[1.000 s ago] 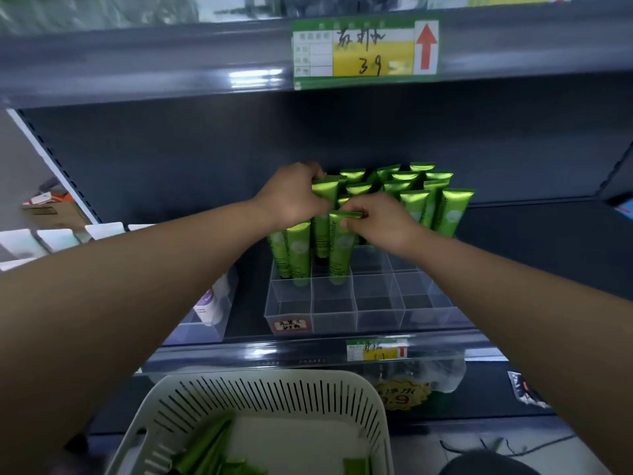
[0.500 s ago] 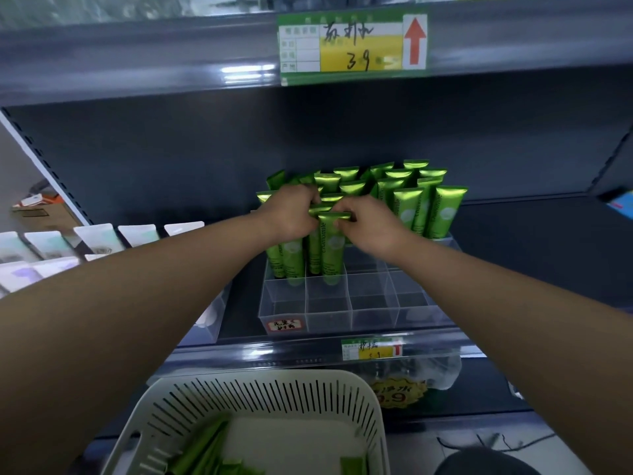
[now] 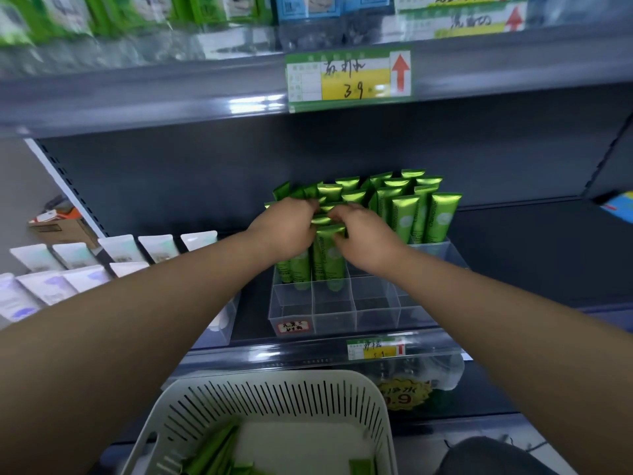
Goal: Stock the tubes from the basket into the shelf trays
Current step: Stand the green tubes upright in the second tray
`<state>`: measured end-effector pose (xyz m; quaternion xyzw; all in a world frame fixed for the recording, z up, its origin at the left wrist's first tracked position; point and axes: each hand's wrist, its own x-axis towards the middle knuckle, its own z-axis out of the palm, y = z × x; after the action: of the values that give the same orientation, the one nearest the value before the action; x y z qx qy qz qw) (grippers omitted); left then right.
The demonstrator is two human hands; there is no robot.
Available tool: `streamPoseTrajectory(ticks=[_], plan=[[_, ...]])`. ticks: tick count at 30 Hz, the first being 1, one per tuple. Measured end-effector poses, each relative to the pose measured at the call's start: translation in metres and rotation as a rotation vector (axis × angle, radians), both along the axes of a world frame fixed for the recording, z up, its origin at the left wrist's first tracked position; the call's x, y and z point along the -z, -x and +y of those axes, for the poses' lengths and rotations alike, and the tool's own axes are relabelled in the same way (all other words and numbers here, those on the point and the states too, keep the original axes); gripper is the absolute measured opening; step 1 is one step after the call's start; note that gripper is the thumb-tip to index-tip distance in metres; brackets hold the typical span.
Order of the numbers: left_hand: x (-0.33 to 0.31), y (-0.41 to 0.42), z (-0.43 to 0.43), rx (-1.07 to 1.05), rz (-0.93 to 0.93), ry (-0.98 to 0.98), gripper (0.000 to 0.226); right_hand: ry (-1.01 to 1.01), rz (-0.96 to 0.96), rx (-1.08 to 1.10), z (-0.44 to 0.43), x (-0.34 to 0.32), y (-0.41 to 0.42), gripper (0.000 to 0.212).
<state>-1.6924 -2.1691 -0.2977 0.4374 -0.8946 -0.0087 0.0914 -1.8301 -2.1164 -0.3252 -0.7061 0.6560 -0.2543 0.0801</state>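
The shiny green tubes [image 3: 404, 214] stand packed tight at the back of the clear plastic tray [image 3: 342, 313], with no gap between. The tray's front boxes are open from above. There is wide room under the grey metal shelf [image 3: 171, 101] overhead. Soft white tubes [image 3: 120, 248] crowd the left side.

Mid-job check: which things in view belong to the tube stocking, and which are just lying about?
Job: standing green tubes; clear divided tray; white basket; loose green tubes in it; left hand and right hand, both gripping tube tops.

Lying about: pale tubes at left; cardboard box far left; price tag on the upper shelf edge; blue item at right.
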Motion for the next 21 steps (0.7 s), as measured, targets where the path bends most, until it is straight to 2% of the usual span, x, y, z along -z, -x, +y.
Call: streamPoseTrajectory(ticks=[4, 9, 15, 21], plan=[[-0.004, -0.009, 0.017, 0.033, -0.062, 0.105, 0.036, 0.0, 0.061, -0.01, 0.014, -0.005, -0.005, 0.056], [-0.005, -0.022, 0.041, 0.06, -0.147, 0.175, 0.058, -0.09, 0.2, 0.027, 0.033, -0.012, -0.012, 0.074], [-0.003, -0.038, 0.073, -0.015, -0.186, 0.262, 0.067, -0.111, 0.262, 0.055, 0.06, -0.016, -0.029, 0.08], [-0.003, -0.058, 0.108, -0.079, -0.175, 0.261, 0.071, -0.095, 0.246, 0.034, 0.092, -0.022, -0.05, 0.083]])
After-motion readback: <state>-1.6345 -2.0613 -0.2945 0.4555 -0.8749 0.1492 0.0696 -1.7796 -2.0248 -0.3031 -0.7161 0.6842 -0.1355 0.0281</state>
